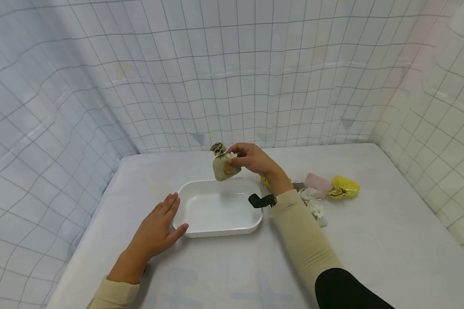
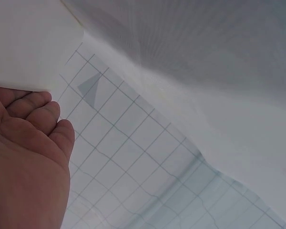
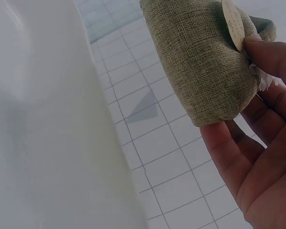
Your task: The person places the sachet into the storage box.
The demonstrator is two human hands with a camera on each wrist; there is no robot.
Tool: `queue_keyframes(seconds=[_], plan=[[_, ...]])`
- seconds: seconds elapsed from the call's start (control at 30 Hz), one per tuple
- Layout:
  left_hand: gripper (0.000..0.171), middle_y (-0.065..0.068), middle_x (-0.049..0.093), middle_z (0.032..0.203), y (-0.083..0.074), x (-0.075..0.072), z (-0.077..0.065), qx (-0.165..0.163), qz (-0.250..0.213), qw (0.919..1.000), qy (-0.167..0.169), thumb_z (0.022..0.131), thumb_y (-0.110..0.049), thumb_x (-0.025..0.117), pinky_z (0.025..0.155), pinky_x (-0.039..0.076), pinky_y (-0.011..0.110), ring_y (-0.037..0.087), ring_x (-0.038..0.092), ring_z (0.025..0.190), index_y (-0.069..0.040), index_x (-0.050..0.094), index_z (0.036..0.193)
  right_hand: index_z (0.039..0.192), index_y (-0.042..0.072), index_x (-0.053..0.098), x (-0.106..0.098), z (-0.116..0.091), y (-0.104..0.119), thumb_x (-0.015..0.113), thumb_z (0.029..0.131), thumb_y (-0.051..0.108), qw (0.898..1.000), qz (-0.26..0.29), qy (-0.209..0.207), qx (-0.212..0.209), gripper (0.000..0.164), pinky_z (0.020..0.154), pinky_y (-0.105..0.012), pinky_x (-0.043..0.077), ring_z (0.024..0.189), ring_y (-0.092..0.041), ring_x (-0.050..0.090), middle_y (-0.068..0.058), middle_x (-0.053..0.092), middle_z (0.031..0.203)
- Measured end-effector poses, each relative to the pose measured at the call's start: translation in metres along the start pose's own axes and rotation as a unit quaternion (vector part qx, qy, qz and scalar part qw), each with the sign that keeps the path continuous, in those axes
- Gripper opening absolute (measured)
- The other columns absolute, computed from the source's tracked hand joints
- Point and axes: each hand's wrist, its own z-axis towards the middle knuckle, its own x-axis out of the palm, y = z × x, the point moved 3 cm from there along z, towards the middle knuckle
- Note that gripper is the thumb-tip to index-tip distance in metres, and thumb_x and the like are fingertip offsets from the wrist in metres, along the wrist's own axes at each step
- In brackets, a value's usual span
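In the head view my right hand (image 1: pixel 252 158) pinches a green burlap pouch (image 1: pixel 225 167) tied at the neck, with a white flower and a round tag on it. The pouch hangs above the far rim of a white rectangular tray (image 1: pixel 216 234). Close up in the right wrist view, the thumb presses by the tag and fingers support the coarse cloth. My left hand (image 1: pixel 157 227) rests at the tray's left edge, its fingers straight and touching the rim. In the left wrist view the left hand (image 2: pixel 28 143) lies against the tray's white side (image 2: pixel 24 47).
Right of the tray lies a cluster of small pouches: a yellow one (image 1: pixel 344 187), a pink one (image 1: pixel 318 183) and a whitish one with a flower (image 1: pixel 312 199). My right forearm partly hides them. Checked cloth walls (image 1: pixel 255 86) surround the white table (image 1: pixel 390 240).
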Motion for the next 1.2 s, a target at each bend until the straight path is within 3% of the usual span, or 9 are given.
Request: queue_keyframes(seconds=[0.17, 0.2, 0.43, 0.77, 0.97, 1.2], plan=[[0.081, 0.021, 0.033, 0.156, -0.001, -0.001, 0.000, -0.002, 0.005, 1.0000, 0.003, 0.095, -0.048, 0.061, 0.117, 0.026, 0.048, 0.035, 0.028, 0.146, 0.009, 0.038, 0.148, 0.116, 0.004, 0.066, 0.013, 0.003, 0.000, 0.070, 0.091, 0.010, 1.000, 0.009, 0.010, -0.012, 0.026, 0.076, -0.046, 0.051, 0.082, -0.018, 0.059, -0.009, 0.067, 0.093], [0.081, 0.021, 0.034, 0.156, -0.001, -0.001, 0.001, -0.002, 0.005, 1.0000, 0.002, 0.095, -0.048, 0.061, 0.117, 0.026, 0.048, 0.035, 0.028, 0.146, 0.009, 0.038, 0.148, 0.115, 0.004, 0.066, 0.016, 0.004, -0.001, 0.071, 0.091, 0.011, 1.000, 0.003, 0.009, -0.013, 0.025, 0.073, -0.042, 0.050, 0.081, -0.017, 0.058, -0.009, 0.066, 0.093], [0.082, 0.021, 0.033, 0.156, 0.000, 0.001, 0.002, -0.007, 0.009, 0.9999, 0.006, 0.095, -0.050, 0.060, 0.116, 0.027, 0.050, 0.035, 0.027, 0.146, 0.008, 0.038, 0.148, 0.115, 0.007, 0.067, 0.038, 0.010, -0.002, 0.071, 0.091, 0.013, 0.999, -0.029, 0.017, -0.011, 0.025, 0.084, -0.054, 0.052, 0.089, -0.019, 0.060, -0.011, 0.066, 0.102], [0.081, 0.022, 0.034, 0.156, 0.000, -0.001, 0.003, -0.002, 0.011, 0.9999, 0.005, 0.095, -0.048, 0.061, 0.114, 0.029, 0.052, 0.036, 0.029, 0.145, 0.009, 0.038, 0.148, 0.114, 0.013, 0.067, 0.065, 0.016, -0.002, 0.071, 0.093, 0.020, 0.992, -0.118, 0.040, -0.020, 0.023, 0.078, -0.027, 0.051, 0.096, -0.015, 0.059, 0.002, 0.066, 0.105], [0.081, 0.021, 0.033, 0.156, 0.000, 0.001, 0.002, -0.001, 0.006, 1.0000, 0.007, 0.095, -0.049, 0.060, 0.115, 0.029, 0.052, 0.035, 0.028, 0.146, 0.008, 0.038, 0.148, 0.115, 0.012, 0.067, 0.078, 0.017, -0.006, 0.071, 0.092, 0.018, 0.985, -0.158, 0.058, -0.044, 0.024, 0.080, -0.025, 0.051, 0.097, -0.012, 0.059, 0.002, 0.066, 0.108], [0.081, 0.021, 0.032, 0.157, 0.000, 0.002, 0.003, 0.000, 0.008, 0.9999, 0.010, 0.096, -0.049, 0.059, 0.115, 0.029, 0.051, 0.035, 0.027, 0.146, 0.009, 0.037, 0.149, 0.115, 0.010, 0.068, 0.086, 0.018, -0.010, 0.072, 0.092, 0.017, 0.984, -0.157, 0.058, -0.064, 0.025, 0.080, -0.024, 0.051, 0.097, -0.011, 0.060, 0.002, 0.067, 0.108]])
